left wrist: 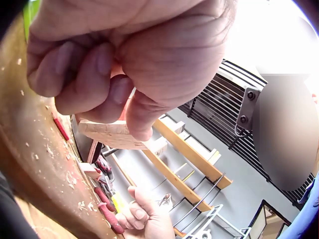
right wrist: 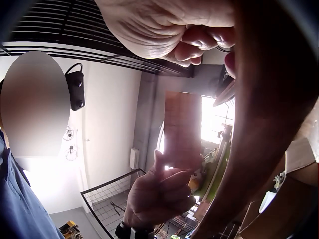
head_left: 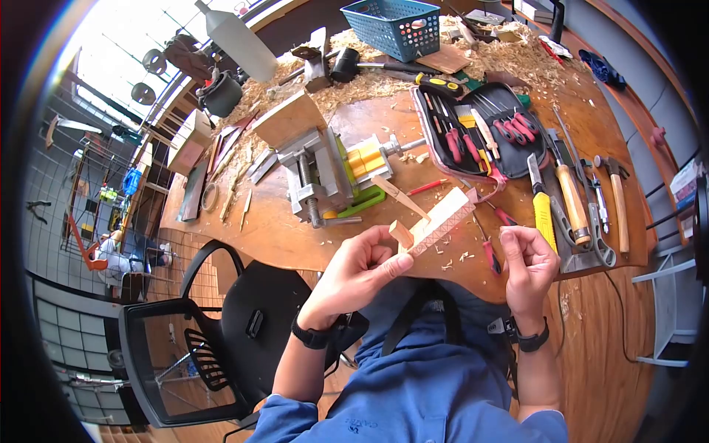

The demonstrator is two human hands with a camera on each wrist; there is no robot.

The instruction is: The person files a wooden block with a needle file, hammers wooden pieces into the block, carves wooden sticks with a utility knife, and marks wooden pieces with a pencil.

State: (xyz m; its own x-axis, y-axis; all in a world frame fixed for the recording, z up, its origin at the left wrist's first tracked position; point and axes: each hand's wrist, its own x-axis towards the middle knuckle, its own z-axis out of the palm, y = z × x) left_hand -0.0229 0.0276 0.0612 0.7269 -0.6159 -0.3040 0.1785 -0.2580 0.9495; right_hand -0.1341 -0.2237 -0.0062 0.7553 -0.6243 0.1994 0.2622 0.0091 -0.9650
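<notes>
My left hand (head_left: 362,269) grips one end of a pale wooden piece (head_left: 443,221) between thumb and fingers, holding it above the table's front edge. Pencilled zigzag lines run along its side, and a short block (head_left: 401,234) stands up near the thumb. A thin wooden strip (head_left: 402,198) overlaps the piece in the head view. From the right wrist, the wooden piece (right wrist: 183,129) shows a broad flat face. My right hand (head_left: 528,266) is raised right of the piece, fingers curled in and thumb near the index fingertip, with nothing visible in it.
A metal vise (head_left: 317,173) clamps a board behind the left hand. An open tool case (head_left: 480,129), yellow-handled knife (head_left: 543,214), chisel (head_left: 572,199) and hammer (head_left: 617,199) lie to the right. Shavings and a blue basket (head_left: 395,29) are at the back; a black chair (head_left: 258,325) stands left.
</notes>
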